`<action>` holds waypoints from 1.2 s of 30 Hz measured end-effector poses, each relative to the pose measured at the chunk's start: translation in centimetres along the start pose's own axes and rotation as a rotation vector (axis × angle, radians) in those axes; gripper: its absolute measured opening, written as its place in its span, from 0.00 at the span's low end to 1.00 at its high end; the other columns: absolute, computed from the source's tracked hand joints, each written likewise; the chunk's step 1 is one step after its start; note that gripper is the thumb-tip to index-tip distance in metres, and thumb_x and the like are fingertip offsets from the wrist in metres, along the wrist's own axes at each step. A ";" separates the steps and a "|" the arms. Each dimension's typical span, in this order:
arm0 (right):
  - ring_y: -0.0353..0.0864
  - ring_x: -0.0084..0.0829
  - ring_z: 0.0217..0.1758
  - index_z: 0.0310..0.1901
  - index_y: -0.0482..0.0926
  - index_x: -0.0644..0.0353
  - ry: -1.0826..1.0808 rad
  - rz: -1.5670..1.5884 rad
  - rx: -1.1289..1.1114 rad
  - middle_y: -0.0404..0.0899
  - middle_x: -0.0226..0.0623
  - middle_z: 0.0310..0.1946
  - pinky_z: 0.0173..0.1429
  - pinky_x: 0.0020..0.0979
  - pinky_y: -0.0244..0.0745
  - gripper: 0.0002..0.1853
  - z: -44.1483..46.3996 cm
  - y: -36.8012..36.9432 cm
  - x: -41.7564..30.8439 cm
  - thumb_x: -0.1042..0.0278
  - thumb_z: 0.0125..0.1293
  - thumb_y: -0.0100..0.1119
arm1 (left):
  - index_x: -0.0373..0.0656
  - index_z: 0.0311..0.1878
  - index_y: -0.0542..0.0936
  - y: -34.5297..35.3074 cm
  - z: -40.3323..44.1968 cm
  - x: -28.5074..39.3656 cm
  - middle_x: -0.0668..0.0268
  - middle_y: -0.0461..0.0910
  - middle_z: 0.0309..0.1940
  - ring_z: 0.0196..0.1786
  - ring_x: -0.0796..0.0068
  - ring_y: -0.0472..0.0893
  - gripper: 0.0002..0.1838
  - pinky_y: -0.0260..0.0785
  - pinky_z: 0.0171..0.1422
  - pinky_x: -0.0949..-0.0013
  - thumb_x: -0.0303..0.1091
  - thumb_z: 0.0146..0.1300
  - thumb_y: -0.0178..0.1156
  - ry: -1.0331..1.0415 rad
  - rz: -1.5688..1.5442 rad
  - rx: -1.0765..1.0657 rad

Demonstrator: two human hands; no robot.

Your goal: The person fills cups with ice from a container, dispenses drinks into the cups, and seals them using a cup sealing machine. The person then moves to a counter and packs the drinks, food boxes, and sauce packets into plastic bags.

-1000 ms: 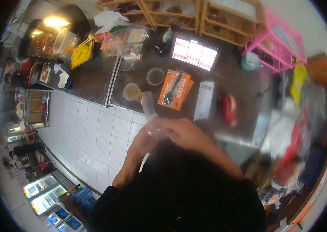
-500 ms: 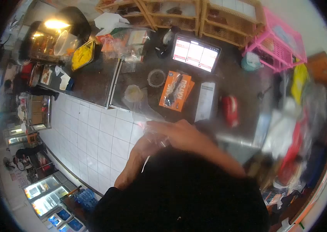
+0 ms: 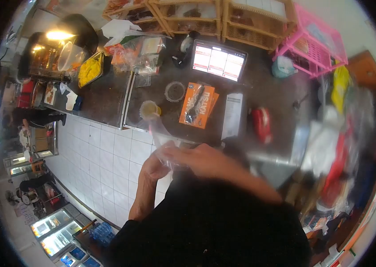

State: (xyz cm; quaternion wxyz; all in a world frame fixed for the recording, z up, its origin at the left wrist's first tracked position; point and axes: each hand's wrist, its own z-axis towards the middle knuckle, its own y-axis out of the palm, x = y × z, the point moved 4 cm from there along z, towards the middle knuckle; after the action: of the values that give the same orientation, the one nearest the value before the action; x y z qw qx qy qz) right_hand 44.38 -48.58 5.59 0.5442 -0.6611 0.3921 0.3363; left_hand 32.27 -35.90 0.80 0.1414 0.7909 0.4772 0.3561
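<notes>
Close to my body, my left hand (image 3: pixel 152 168) and my right hand (image 3: pixel 199 156) come together around a clear plastic bag (image 3: pixel 161 135). Fingers of both hands are closed on its gathered part, though the hands' overlap hides the exact grip. The bag's loose part stretches up toward the counter's edge. Just beyond it stands a clear tub (image 3: pixel 150 109) with something yellowish inside. A round clear container (image 3: pixel 175 91) sits to its right, near an orange printed packet (image 3: pixel 197 106) that has a clear-wrapped dark item on top.
On the dark counter (image 3: pixel 152 84) lie a paper slip (image 3: pixel 232 115), a red stapler-like object (image 3: pixel 261 124) and a lit tablet (image 3: pixel 219 61). Wicker shelves (image 3: pixel 188 26) and a pink basket (image 3: pixel 308 42) line the back. A yellow-filled tray (image 3: pixel 91 69) stands left. Another person (image 3: pixel 37 116) is far left.
My hands have moved slightly left with the bag, and my left wrist is more upright. The yellowish tub shows more clearly. The view has shifted a little.
</notes>
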 end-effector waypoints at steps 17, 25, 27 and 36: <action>0.84 0.53 0.40 0.47 0.71 0.58 0.169 0.108 0.640 0.80 0.49 0.44 0.40 0.52 0.79 0.14 1.9 -2.7 0.4 0.63 0.64 0.60 | 0.39 0.46 0.69 0.5 -1.6 1.9 0.61 0.74 0.42 0.46 0.74 0.77 0.09 0.71 0.56 0.70 0.21 0.68 0.59 1.062 0.806 0.488; 0.82 0.54 0.35 0.40 0.71 0.57 0.312 -0.125 0.760 0.79 0.46 0.30 0.42 0.50 0.74 0.08 5.4 -1.2 4.0 0.71 0.62 0.59 | 0.39 0.48 0.73 -2.9 -1.0 4.6 0.64 0.72 0.33 0.31 0.76 0.74 0.15 0.67 0.36 0.73 0.19 0.61 0.65 1.156 1.283 0.717; 0.82 0.57 0.40 0.41 0.71 0.59 0.275 -0.134 0.658 0.81 0.48 0.33 0.47 0.53 0.72 0.08 7.8 -0.6 2.7 0.72 0.61 0.58 | 0.39 0.52 0.75 -2.5 -0.6 5.6 0.62 0.72 0.38 0.31 0.74 0.75 0.18 0.69 0.37 0.69 0.18 0.60 0.66 1.079 1.227 0.651; 0.81 0.51 0.47 0.41 0.74 0.61 0.191 0.011 0.422 0.78 0.49 0.43 0.48 0.49 0.73 0.10 17.6 0.6 4.0 0.70 0.59 0.62 | 0.46 0.57 0.79 -7.2 -2.2 11.2 0.59 0.82 0.55 0.54 0.52 0.82 0.20 0.75 0.56 0.57 0.23 0.61 0.61 0.942 1.593 0.522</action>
State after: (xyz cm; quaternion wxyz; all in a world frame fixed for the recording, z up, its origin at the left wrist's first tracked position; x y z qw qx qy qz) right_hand 45.39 -31.98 -1.42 0.6289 -0.5593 0.5071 0.1856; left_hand 29.26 -22.95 3.10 -0.5287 0.6652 -0.1280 0.5115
